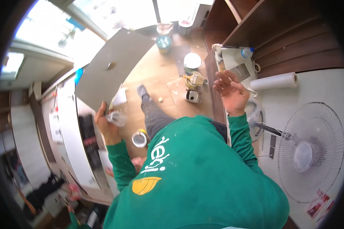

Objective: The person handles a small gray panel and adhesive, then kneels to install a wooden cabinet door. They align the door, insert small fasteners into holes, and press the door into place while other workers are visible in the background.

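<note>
My left hand (pixel 107 126) is closed around a crumpled piece of clear plastic (pixel 117 119). Its fingertips meet the lower edge of a large grey board (pixel 107 72), which tilts up in front of the windows and has a small brownish spot near its middle. Whether the fingers also grip the board, I cannot make out. On the other side, my right hand (pixel 233 95) is raised with palm up and fingers apart, loosely bent. Nothing clear shows in it. It hovers beside the cluttered white counter (pixel 273 101).
Paintbrushes (pixel 196 79) lie over a can on the floor, near a white-topped tub (pixel 193 61) and a teal bucket (pixel 163 43). A white pot (pixel 139 140) stands by my leg. The counter holds a plastic roll (pixel 273 81), a bottle (pixel 245 54) and a fan (pixel 309 152).
</note>
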Tool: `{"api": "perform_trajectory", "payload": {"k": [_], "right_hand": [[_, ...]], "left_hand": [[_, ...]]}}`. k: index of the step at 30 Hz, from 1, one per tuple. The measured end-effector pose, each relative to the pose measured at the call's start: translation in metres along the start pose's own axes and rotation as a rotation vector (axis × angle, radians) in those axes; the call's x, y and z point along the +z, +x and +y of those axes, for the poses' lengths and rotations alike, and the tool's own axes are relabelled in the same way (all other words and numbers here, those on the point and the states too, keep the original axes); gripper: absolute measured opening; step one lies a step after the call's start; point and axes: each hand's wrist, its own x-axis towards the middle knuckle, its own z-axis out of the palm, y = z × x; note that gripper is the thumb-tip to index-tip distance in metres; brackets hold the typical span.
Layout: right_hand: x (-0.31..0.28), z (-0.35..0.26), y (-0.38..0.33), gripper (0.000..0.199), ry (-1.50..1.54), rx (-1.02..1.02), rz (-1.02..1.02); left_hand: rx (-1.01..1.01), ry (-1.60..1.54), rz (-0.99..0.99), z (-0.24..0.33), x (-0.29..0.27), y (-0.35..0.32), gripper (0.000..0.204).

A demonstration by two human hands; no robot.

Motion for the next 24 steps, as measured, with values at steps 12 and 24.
{"api": "perform_trajectory", "payload": {"k": [12,24], "right_hand": [[0.197,0.163,0.225,0.044,-0.020,0.155,0.128],[0.190,0.161,0.327,0.046,0.037,-0.192,0.357]], "left_hand": [[-0.137,0.360,-0.267,0.138,0.060,0.284,0.013],[-0.322,0.539,-0.445,0.128,0.213,0.440,0.011]]}}
